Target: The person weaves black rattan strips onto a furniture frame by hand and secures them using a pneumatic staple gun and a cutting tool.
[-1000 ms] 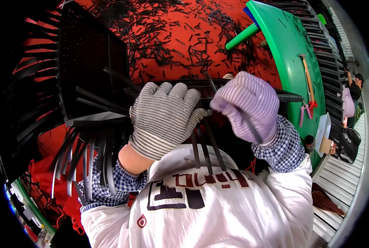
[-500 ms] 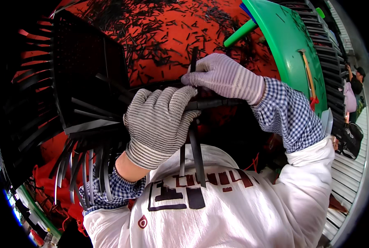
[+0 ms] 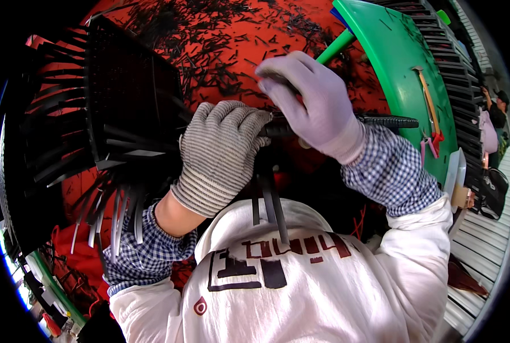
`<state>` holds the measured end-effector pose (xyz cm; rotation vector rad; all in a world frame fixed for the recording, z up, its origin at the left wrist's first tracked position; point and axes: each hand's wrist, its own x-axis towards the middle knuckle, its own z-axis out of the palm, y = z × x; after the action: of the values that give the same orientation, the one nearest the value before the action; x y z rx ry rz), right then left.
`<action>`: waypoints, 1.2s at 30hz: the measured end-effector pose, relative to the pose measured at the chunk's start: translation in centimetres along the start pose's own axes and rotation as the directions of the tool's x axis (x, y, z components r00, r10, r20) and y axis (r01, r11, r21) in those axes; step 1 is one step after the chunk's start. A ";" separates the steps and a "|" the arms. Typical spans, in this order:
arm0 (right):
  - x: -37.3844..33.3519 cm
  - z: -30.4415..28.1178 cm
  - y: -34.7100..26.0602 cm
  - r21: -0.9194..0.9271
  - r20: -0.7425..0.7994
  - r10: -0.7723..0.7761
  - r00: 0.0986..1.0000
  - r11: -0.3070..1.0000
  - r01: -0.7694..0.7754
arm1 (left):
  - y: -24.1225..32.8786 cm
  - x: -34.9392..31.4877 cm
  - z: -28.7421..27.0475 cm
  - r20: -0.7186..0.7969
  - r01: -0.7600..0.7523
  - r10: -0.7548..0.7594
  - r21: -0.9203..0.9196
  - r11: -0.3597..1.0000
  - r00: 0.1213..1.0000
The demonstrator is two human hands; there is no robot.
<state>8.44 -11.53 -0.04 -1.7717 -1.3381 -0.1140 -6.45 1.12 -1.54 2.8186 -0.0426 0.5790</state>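
My left hand [image 3: 218, 154], in a striped knitted glove, is closed around the black wrapped rim [image 3: 278, 132] of a woven piece. From that rim the dark woven body [image 3: 126, 86] extends to the left, with many loose flat strips sticking out of its edges. Below my hands hang a few black strips [image 3: 275, 211], close to my chest. My right hand [image 3: 320, 106], in a pale glove, is raised above the rim with fingers and thumb apart and nothing visible between them. A braided stretch of rim [image 3: 389, 122] shows beyond my right wrist.
Short black offcuts [image 3: 220, 63] litter the red ground sheet [image 3: 255, 43]. At right stands a green plastic stool or table [image 3: 375, 34], with a wooden-handled hammer [image 3: 429, 103] and pink-handled pliers [image 3: 428, 146] on it. Farther right is another person [image 3: 498, 117].
My right hand has let go of the upright black strip and lifted back, its fingers opening. My left hand stays on the rim. The woven piece has shifted slightly right.
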 end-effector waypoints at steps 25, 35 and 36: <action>-7.6 -0.1 1.4 -0.361 0.167 -0.593 0.787 0.706 0.609 | -2.0 3.1 -1.1 0.741 0.648 0.072 -0.627 0.432 0.668; -6.4 -0.5 1.4 -0.206 0.274 -0.546 0.792 0.771 0.603 | -0.9 3.2 -1.6 0.660 0.562 -0.062 -0.582 0.588 0.749; -6.4 -0.6 1.3 -0.172 0.276 -0.547 0.790 0.781 0.601 | -0.5 3.3 -1.9 0.681 0.568 -0.133 -0.468 0.677 0.720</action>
<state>7.10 -16.62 -3.97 -1.5368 -2.0805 -0.4646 -4.09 2.22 1.34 2.0817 0.1823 -0.4021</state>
